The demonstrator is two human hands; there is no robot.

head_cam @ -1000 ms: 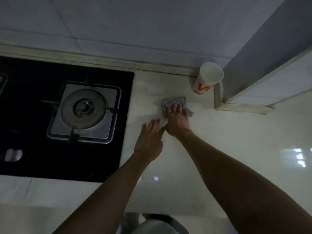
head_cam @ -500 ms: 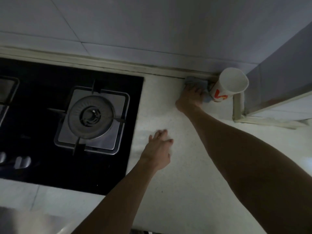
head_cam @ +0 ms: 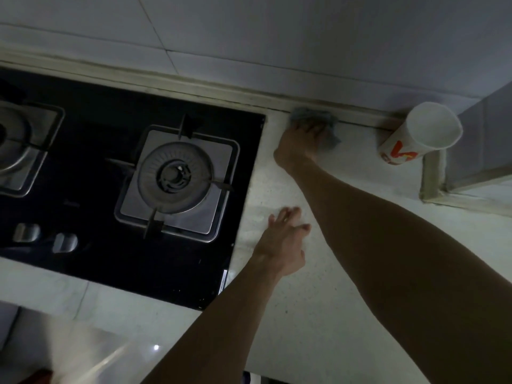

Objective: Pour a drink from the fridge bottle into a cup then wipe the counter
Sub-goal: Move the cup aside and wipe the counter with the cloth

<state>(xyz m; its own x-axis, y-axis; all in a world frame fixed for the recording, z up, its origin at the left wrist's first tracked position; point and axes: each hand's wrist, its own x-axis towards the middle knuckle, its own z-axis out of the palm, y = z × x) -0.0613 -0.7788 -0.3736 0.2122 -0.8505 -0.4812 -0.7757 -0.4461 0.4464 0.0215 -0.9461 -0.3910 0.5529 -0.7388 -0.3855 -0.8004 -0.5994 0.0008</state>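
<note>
Our right hand (head_cam: 300,145) lies palm down on a small grey-blue cloth (head_cam: 313,116), fingers laid over it, pressing it against the far edge of the pale counter (head_cam: 318,314). There the counter meets the raised strip under the wall tiles (head_cam: 249,37). The fingertips are blurred, so we cannot tell how far they bend. The cloth shows beyond them and to their right.

Our left hand (head_cam: 282,242) rests nearer to us, palm down on the counter. Its fingers are spread and hold nothing. It sits just right of the black glass hob (head_cam: 110,261).

A white paper cup (head_cam: 415,134) with an orange mark stands in the far right corner, apart from the cloth and beside a tiled pillar (head_cam: 484,139). It looks tilted in this wide view, and we cannot make out whether it holds any drink.

On the hob, one gas burner (head_cam: 177,176) shows whole, while a second burner (head_cam: 11,145) is cut off at the left edge. Two silver knobs (head_cam: 26,232) sit near the hob's left side. The scene is dim, and a pale blurred shape at the near left cannot be made out.
</note>
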